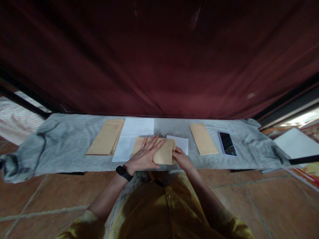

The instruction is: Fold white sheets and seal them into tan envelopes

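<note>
A brown envelope (164, 153) lies on the grey cloth (67, 142) right in front of me. My left hand (146, 153) lies flat on it, fingers stretched out, a black watch on the wrist. My right hand (179, 156) pinches the envelope's right end, fingers closed at the flap. A small folded white paper (181, 143) sticks out just behind that end. A larger white sheet (134, 134) lies partly under the envelope to the left.
A stack of brown envelopes (107, 136) sits at the left of the cloth, a single brown envelope (203, 138) to the right, and a black phone (227, 143) beyond it. White papers (295, 142) lie on the floor at far right. A dark red curtain hangs behind.
</note>
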### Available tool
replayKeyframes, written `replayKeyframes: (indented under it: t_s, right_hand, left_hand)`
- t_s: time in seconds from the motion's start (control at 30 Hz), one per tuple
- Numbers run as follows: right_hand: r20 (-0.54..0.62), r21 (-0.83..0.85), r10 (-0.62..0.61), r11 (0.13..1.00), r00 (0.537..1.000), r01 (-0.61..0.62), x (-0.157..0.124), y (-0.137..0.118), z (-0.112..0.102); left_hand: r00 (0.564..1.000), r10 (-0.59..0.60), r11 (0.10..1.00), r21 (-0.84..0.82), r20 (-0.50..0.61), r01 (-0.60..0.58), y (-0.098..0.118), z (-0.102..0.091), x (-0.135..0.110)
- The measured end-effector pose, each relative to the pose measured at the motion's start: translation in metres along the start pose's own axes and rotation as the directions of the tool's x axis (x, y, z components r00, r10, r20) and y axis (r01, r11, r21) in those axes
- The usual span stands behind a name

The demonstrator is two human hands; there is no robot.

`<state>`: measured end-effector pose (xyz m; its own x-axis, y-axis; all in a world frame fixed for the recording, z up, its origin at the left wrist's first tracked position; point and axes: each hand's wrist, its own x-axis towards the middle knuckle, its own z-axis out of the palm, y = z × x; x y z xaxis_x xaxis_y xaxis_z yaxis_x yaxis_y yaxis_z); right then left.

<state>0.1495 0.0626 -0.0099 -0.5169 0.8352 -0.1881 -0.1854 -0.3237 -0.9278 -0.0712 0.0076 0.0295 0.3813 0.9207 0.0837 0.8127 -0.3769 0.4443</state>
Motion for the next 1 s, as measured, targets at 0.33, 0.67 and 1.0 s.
replayKeyframes:
  t_s: [0.33, 0.67, 1.0]
  right_hand:
    - [0.138, 0.001, 0.076, 0.997, 0.988, -0.077, -0.005, -0.007, -0.002]
    - [0.161, -0.291, -0.026, 0.954, 0.987, 0.073, 0.004, 0.009, -0.012]
    - [0.004, -0.529, -0.139, 0.84, 0.99, 0.12, 0.015, 0.037, -0.025]
  left_hand:
    - [0.997, -0.048, 0.999, -0.021, 0.06, 0.05, 0.009, 0.003, -0.014]
    - [0.994, -0.105, 0.968, 0.232, 0.041, 0.093, 0.011, 0.004, -0.018]
    - [0.997, -0.072, 0.955, 0.288, 0.019, 0.063, -0.002, 0.007, -0.017]
